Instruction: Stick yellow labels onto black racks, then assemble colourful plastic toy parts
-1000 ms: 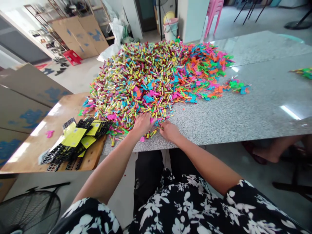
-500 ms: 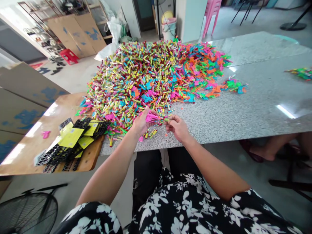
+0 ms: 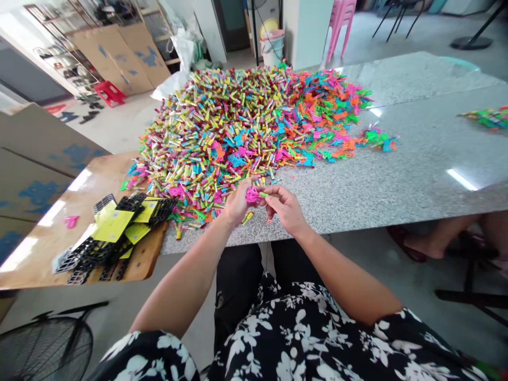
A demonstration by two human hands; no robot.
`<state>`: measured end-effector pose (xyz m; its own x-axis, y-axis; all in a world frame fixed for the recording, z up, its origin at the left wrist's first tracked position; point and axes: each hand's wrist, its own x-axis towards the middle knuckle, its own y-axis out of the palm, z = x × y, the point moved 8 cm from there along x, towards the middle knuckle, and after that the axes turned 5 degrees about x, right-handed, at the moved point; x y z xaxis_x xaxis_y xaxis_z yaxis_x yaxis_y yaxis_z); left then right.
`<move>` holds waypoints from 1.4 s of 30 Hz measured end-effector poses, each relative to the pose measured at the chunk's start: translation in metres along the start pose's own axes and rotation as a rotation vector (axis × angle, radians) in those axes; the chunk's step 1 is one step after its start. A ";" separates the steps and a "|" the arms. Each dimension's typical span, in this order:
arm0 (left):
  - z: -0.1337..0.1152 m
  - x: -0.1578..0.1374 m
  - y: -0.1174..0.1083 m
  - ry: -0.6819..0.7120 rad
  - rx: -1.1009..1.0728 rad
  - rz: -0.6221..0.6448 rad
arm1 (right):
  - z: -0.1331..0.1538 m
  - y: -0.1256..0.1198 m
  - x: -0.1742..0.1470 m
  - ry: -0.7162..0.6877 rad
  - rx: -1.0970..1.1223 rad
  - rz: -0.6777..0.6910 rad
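Note:
My left hand is closed around a pink plastic piece, which looks like a small toy gun. Between the fingertips of my right hand is a small yellow-green tube, its end meeting the pink piece. Both hands are close together above the front edge of the granite table. Just beyond them rises a large heap of small yellow and red tubes. Orange, blue, green and pink plastic pieces are piled against its right side.
On the wooden board at left lie black plastic racks with yellow cards and a pink piece. A fan stands at lower left. Another person's leg shows below the table at right. More coloured pieces lie far right.
My hands have come closer together, the left shifting slightly right. The tube in my right fingers now meets the pink piece. The view has shifted slightly.

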<state>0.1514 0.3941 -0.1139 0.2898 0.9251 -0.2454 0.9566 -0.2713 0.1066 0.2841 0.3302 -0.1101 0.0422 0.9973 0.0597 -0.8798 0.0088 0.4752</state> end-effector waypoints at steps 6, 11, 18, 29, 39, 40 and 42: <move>-0.002 -0.001 0.014 0.124 -0.134 -0.027 | -0.020 -0.006 -0.008 0.045 0.041 -0.168; 0.002 -0.004 0.009 0.130 -0.232 -0.085 | -0.010 -0.021 -0.009 -0.024 0.108 -0.255; -0.004 -0.012 0.013 0.251 -0.161 -0.146 | -0.011 -0.027 -0.015 -0.036 0.097 -0.249; 0.003 -0.014 0.016 0.226 -0.212 -0.185 | -0.026 -0.026 -0.015 -0.002 0.150 -0.218; 0.009 -0.027 0.018 0.275 -0.156 -0.341 | -0.032 -0.013 -0.023 0.039 0.136 -0.229; 0.011 -0.027 0.018 0.268 -0.146 -0.347 | -0.033 -0.014 -0.023 0.056 0.127 -0.209; 0.017 -0.022 0.015 0.197 -0.117 -0.305 | -0.033 -0.022 -0.019 0.111 0.089 -0.165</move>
<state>0.1596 0.3651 -0.1231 -0.0304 0.9951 -0.0937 0.9844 0.0461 0.1698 0.2872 0.3139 -0.1505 0.1260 0.9847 -0.1200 -0.8198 0.1715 0.5464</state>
